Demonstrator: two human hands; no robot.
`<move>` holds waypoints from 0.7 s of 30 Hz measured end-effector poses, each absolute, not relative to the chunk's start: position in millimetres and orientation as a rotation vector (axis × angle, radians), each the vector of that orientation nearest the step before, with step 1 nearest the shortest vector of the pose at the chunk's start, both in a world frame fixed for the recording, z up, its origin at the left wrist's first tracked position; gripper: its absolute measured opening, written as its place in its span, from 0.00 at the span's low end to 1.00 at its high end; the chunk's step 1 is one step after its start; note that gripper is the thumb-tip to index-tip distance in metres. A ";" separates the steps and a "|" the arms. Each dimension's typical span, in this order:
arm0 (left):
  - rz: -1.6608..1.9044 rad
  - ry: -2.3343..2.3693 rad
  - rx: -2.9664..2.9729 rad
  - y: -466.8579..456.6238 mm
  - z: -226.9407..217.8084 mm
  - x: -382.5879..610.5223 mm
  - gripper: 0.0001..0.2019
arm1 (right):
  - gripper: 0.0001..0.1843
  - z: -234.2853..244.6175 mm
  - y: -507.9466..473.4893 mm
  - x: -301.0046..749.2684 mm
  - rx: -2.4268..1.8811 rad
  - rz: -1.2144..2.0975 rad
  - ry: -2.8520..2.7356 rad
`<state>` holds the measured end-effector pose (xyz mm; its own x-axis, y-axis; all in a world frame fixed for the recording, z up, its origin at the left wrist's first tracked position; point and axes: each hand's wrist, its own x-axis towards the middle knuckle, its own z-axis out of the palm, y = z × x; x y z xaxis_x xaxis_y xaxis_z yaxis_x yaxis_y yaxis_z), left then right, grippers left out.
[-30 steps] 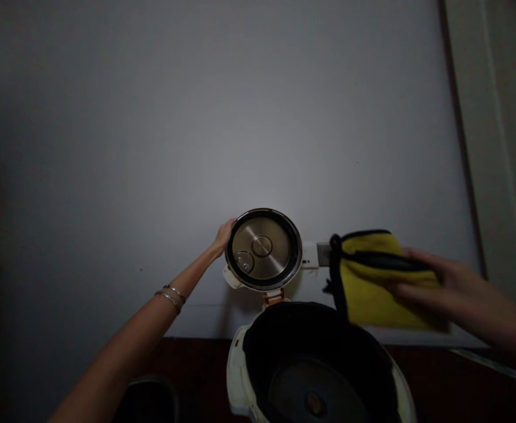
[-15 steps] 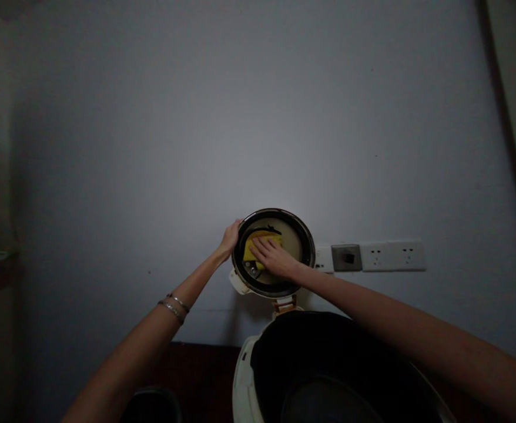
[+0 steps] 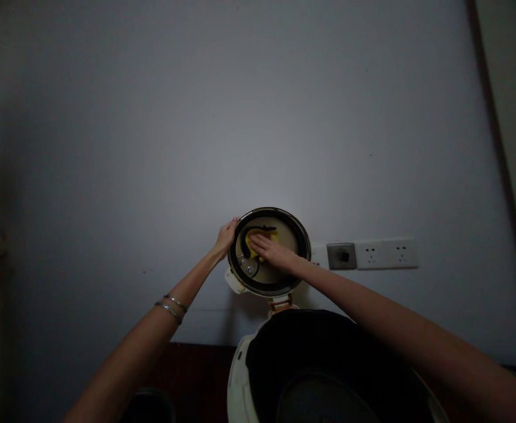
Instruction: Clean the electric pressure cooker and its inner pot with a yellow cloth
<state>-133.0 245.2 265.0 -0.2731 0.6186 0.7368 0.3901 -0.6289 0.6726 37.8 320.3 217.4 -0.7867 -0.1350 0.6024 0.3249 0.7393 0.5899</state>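
The round lid (image 3: pixel 290 235) of a cooker stands raised on its hinge, its metal inner face toward me. My left hand (image 3: pixel 226 235) grips the lid's left rim, with its fingers partly hidden behind the edge. Against the inner face my right hand (image 3: pixel 273 251) presses a bunched yellow cloth (image 3: pixel 255 241), fingers laid over it. A dark curved strip (image 3: pixel 245 236) borders the cloth, and small round metal fittings (image 3: pixel 249 269) show below it. Under the lid sits the white cooker body (image 3: pixel 240 382) with a dark, deep pot (image 3: pixel 302 346) inside.
A pale wall (image 3: pixel 196 135) rises close behind the lid. White wall sockets (image 3: pixel 387 254) and a grey switch plate (image 3: pixel 341 256) are to its right. A dark round container (image 3: pixel 147 405) stands at the lower left, on a dark reddish surface (image 3: pixel 196 370).
The cloth has bunched smaller under my right hand, uncovering more of the dark strip and metal fittings. My left hand keeps its place on the rim. The whole view has shifted slightly.
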 end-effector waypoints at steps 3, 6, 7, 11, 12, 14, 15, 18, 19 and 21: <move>2.042 1.268 1.776 245.6 265.4 -133.9 0.29 | 0.24 216.2 308.6 23.3 -0.035 -0.965 -2.368; 2.054 1.273 1.777 243.9 265.8 -133.7 0.29 | 0.24 232.2 310.6 21.9 -0.022 -0.976 -2.388; 2.052 1.273 1.778 243.2 265.8 -133.5 0.30 | 0.24 238.6 314.0 25.4 -0.047 -0.974 -2.380; 2.045 1.272 1.786 241.0 265.9 -132.6 0.31 | 0.27 251.7 329.8 50.7 -0.220 -0.942 -2.310; 2.042 1.279 1.789 240.7 266.1 -132.4 0.32 | 0.28 250.1 332.7 57.4 -0.257 -0.932 -2.296; 2.036 1.314 1.789 240.1 266.5 -131.9 0.31 | 0.28 241.1 336.2 69.1 -0.317 -0.909 -2.277; 2.034 1.337 1.787 239.8 266.8 -131.6 0.31 | 0.28 234.5 336.8 73.9 -0.341 -0.896 -2.272; 2.036 1.380 1.775 238.9 267.5 -130.4 0.31 | 0.28 211.1 335.7 86.6 -0.386 -0.857 -2.292; 2.038 1.380 1.772 238.7 267.7 -130.1 0.31 | 0.27 203.6 334.5 90.9 -0.388 -0.844 -2.312; 2.037 1.382 1.770 238.3 267.9 -129.7 0.30 | 0.26 190.9 331.5 100.3 -0.366 -0.822 -2.370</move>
<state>-129.7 238.3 267.9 -0.3147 0.6043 0.7320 0.4570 -0.5795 0.6748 100.3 331.5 190.9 -0.7835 0.0614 0.6183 0.4310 0.7706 0.4695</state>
